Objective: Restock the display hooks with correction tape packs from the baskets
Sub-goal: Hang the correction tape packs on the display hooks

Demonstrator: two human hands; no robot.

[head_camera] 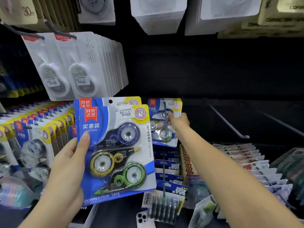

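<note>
Bright light falls on the near things, so the blue pack [115,145] gripped in the left hand [65,163] reads sharp, with small glints on its plastic blister. Beyond the right hand [179,122] the back panel [213,71] sinks into near black. The white packs [158,14] above both hands are blurred, and the edges bow outward, smeared softest left of the left hand.

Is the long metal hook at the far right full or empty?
Empty. The bare hook juts out from the dark panel with no packs on it, while the pack at the right hand hangs on another hook further left.
</note>
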